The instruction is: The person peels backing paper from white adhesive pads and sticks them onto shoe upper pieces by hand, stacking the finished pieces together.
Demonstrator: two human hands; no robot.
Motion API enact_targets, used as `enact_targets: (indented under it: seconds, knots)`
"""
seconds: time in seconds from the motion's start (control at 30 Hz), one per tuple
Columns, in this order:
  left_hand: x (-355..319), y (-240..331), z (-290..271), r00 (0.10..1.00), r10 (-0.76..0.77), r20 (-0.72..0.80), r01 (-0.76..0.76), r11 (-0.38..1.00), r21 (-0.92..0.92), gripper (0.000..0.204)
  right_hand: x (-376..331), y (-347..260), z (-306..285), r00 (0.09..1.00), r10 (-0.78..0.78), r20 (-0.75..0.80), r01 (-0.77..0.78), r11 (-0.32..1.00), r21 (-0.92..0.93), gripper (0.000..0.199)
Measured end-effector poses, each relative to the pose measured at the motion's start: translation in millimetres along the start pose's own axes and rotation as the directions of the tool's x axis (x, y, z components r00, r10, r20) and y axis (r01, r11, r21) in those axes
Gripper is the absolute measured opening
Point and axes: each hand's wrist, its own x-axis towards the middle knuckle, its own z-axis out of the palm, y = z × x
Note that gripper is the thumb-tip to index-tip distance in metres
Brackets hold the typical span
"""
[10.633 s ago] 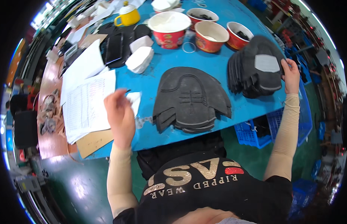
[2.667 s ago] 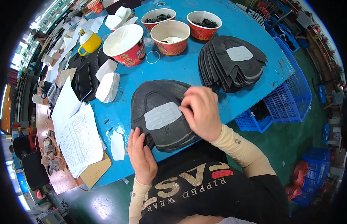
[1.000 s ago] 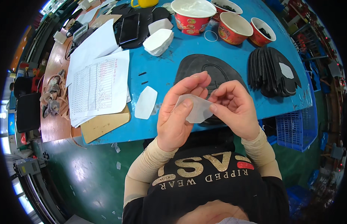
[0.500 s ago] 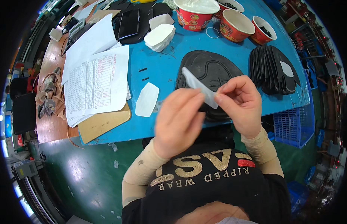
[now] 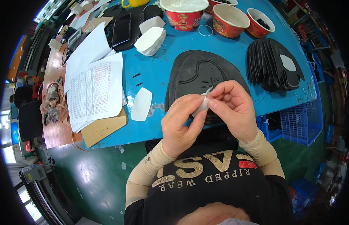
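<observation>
Two hands meet just above the near edge of the blue counter. The left hand and the right hand both pinch one small white patch. Their fingers are pressed together on it, thumb against fingertip, and the patch is bent up between them. It looks like the hands are picking at it, maybe to peel a backing off, but that is too small to tell.

Right under the hands lies a black shoe piece, flat on the counter. No patch is on it yet, so that step looks not done.

To the right sits a black pile of the same kind of pieces, and the top one has a white patch on it already. Those look finished.

One more loose patch lies to the left, and a white stack waits farther back. So more pieces seem left to do.
</observation>
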Motion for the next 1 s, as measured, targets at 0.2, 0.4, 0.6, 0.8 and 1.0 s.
enact_targets:
  seconds: [0.2,0.4,0.6,0.8,1.0]
  knots:
    - [2,3,9,0.997,0.04,0.061,-0.044,0.997,0.063,0.027,-4,6,-16,0.997,-0.047,0.055,0.047,0.999,-0.006,0.019]
    - [1,6,11,0.995,-0.098,0.019,0.098,0.995,-0.009,0.024,-4,1,-13,0.999,0.03,-0.029,-0.028,0.998,0.063,0.017]
    - [0,4,10,0.997,0.027,0.068,-0.031,0.998,0.059,0.024,-5,8,-14,0.995,-0.091,0.037,0.092,0.996,-0.021,0.017]
    - [-2,4,6,0.996,-0.087,0.037,0.088,0.995,-0.039,0.024,-2,12,-10,0.999,-0.046,-0.009,0.047,0.997,0.067,0.017]
    - [-6,1,3,0.987,-0.161,0.03,0.163,0.982,-0.093,0.024,-3,14,-8,0.995,-0.083,0.049,0.084,0.996,-0.036,0.018]
